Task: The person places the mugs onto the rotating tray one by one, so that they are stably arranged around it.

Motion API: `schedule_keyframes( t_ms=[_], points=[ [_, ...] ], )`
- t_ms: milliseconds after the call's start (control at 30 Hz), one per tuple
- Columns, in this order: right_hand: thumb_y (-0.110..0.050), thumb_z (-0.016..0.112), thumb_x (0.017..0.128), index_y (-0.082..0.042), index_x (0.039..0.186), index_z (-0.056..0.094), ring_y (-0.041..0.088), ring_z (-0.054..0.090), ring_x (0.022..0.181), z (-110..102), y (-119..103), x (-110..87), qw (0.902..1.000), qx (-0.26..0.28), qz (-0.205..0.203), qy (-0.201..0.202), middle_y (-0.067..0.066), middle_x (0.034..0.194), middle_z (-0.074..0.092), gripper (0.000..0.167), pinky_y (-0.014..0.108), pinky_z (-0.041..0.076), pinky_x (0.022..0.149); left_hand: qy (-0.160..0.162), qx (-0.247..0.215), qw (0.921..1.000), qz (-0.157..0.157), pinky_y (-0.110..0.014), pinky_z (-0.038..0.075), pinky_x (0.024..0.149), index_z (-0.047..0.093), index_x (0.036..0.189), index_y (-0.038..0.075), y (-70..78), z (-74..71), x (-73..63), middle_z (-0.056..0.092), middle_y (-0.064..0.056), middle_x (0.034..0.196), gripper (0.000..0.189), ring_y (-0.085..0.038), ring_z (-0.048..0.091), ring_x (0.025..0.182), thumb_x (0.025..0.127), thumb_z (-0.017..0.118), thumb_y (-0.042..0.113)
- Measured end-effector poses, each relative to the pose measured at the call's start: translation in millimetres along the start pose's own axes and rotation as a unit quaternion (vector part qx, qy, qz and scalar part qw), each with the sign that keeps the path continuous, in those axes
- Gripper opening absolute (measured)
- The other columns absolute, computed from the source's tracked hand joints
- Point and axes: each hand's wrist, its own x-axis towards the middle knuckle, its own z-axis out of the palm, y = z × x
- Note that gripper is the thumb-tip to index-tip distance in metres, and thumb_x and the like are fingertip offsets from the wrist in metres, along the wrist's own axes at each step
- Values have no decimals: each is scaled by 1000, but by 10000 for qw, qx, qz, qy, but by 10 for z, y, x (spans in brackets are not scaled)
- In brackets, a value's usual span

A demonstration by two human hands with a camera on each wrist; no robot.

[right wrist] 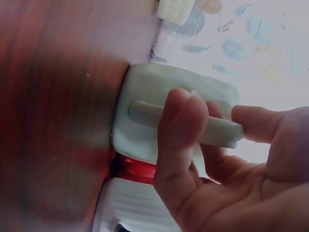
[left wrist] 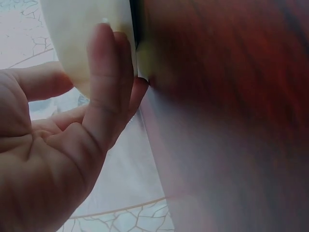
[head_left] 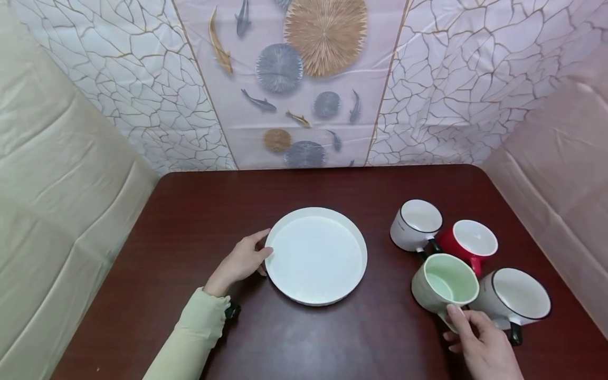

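Observation:
My left hand (head_left: 240, 260) holds the left edge of a round white tray (head_left: 315, 303) lying on the table. In the left wrist view, the thumb is at its rim and the fingers (left wrist: 105, 77) lie along its outer wall. At the right, my right hand (head_left: 484, 340) pinches the handle of a pale green mug (head_left: 424, 290); the right wrist view shows thumb and fingers about that handle (right wrist: 145, 113). The mug stands upright among other mugs. Beside it is a white mug (head_left: 494, 303) with a black rim and handle, partly covered by my right hand.
Behind the green mug stand another white mug (head_left: 407, 235) with a black rim and a red mug (head_left: 458, 248) with a white inside. The dark wooden table (head_left: 214, 200) ends at a patterned backdrop (head_left: 304, 105), with pale fabric sides (head_left: 57, 174) left and right.

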Motion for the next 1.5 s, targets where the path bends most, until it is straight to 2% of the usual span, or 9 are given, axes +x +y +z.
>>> schedule_keyframes(
  t_ms=[200,367,567,767,933,1033,1233,1400,1500],
  points=[
    [-53,42,100,4,108,61,11,65,68,45,1,-10,9987,214,-381,276,11,93,64,60,24,53,62,30,-103,9999,92,-38,54,59,42,148,15,-15,-18,-7,66,-10,86,50,-27,64,57,100,54,17],
    [-37,42,104,4,97,61,5,61,65,65,19,-29,9928,254,-1000,614,8,82,63,46,22,52,60,33,-199,9997,126,-38,55,58,43,147,13,-19,-23,-12,66,-9,90,49,-26,64,56,100,54,14],
    [-31,43,105,1,89,60,3,56,66,81,-11,-14,9845,138,-1522,860,6,79,59,39,20,50,59,50,-70,9998,152,-37,55,61,42,147,12,9,-47,6,65,-10,95,49,-25,64,57,100,54,15],
    [-27,44,105,-5,85,59,4,51,65,54,-115,-13,9731,-251,-2042,1042,2,75,57,33,18,43,57,26,-15,9997,241,-38,55,60,42,147,10,17,-55,25,63,-10,103,49,-23,64,58,100,54,15],
    [-25,49,103,-12,83,58,7,43,64,-8,-292,10,9563,-332,-2607,1280,-1,70,50,26,23,32,54,46,3,9996,276,-38,55,59,43,146,9,11,-63,20,64,-12,102,48,-22,64,57,99,55,14],
    [-25,49,103,-13,84,59,9,43,65,-42,-437,39,9519,-261,-2805,1206,-1,71,50,24,25,32,54,36,29,9997,240,-39,55,60,43,146,9,10,-62,16,65,-11,97,48,-23,64,56,99,55,14],
    [-27,47,104,-9,88,58,12,49,72,-39,-695,77,9518,-58,-2956,810,5,79,58,26,22,39,60,-75,115,9996,235,-39,54,60,42,147,9,4,-34,31,66,-11,81,49,-22,64,56,100,54,15],
    [-30,46,104,-10,89,57,14,54,75,11,-866,100,9504,13,-3057,578,7,83,60,28,23,45,61,-96,105,9997,181,-39,53,61,41,147,10,-3,-30,22,66,-10,78,50,-25,64,56,100,54,15],
    [-32,46,104,-11,89,57,16,55,74,63,-967,137,9485,69,-3128,506,7,83,60,28,24,46,61,-93,120,9997,195,-39,53,60,41,147,10,2,-37,12,66,-10,83,50,-25,64,56,100,55,15]
  ],
)
